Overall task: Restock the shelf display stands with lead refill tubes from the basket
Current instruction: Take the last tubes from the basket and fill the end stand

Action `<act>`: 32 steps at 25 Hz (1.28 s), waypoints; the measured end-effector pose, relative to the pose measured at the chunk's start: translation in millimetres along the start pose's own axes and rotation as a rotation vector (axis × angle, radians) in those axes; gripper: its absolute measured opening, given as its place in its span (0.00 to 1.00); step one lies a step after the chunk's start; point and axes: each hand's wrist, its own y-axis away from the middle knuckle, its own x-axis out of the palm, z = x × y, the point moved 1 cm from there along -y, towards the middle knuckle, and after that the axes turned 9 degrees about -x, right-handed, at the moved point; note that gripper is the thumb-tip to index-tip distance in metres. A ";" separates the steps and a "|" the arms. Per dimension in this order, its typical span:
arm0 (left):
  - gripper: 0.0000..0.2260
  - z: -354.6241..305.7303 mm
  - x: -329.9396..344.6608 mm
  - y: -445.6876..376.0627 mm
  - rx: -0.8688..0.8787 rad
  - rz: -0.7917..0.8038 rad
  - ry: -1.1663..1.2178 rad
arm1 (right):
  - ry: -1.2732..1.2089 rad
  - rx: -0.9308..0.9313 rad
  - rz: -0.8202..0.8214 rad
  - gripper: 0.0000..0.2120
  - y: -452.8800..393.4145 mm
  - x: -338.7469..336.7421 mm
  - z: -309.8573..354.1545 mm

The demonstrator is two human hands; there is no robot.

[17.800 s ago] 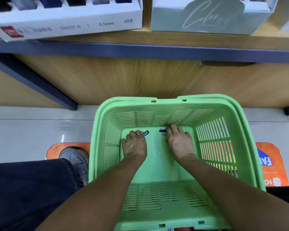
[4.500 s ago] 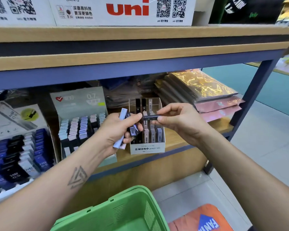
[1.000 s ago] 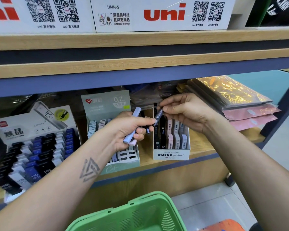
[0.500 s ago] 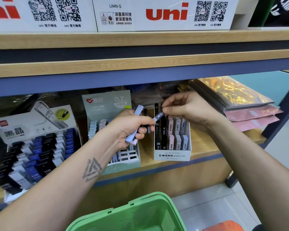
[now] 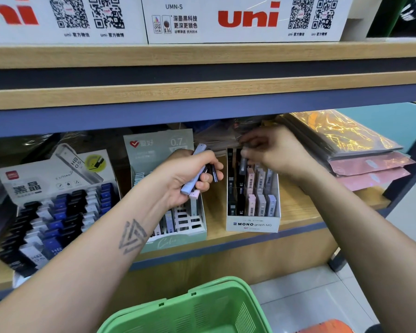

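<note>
The left hand point(image 5: 190, 179) keeps several slim plastic lead refill tubes point(image 5: 194, 174) clamped in curled fingers, while the blurred right hand point(image 5: 274, 155) pinches a grey tube point(image 5: 243, 164) just below its fingertips, best lowered upright into the white cardboard display stand point(image 5: 252, 223).

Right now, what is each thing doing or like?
Left hand: gripping spare tubes.
Right hand: blurred, lowering a grey tube into the MONO box.
MONO box: upright, partly filled.
Green stand: front slots empty.
Basket: below the shelf.
</note>
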 end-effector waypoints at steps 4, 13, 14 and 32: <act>0.04 -2.8 -7.4 -1.8 -0.027 0.008 0.004 | 0.094 -0.065 -0.176 0.09 -12.7 1.7 -7.2; 0.05 -3.0 -13.4 -9.1 -0.031 0.011 -0.070 | 0.422 -0.180 -0.150 0.07 -35.0 32.3 -23.7; 0.05 -2.6 -13.8 -9.6 -0.024 0.014 -0.051 | 0.437 -0.177 -0.153 0.07 -35.7 36.0 -24.5; 0.09 1.7 -15.6 -7.7 0.011 0.037 -0.017 | 0.618 0.010 -0.219 0.06 -39.4 71.3 -37.5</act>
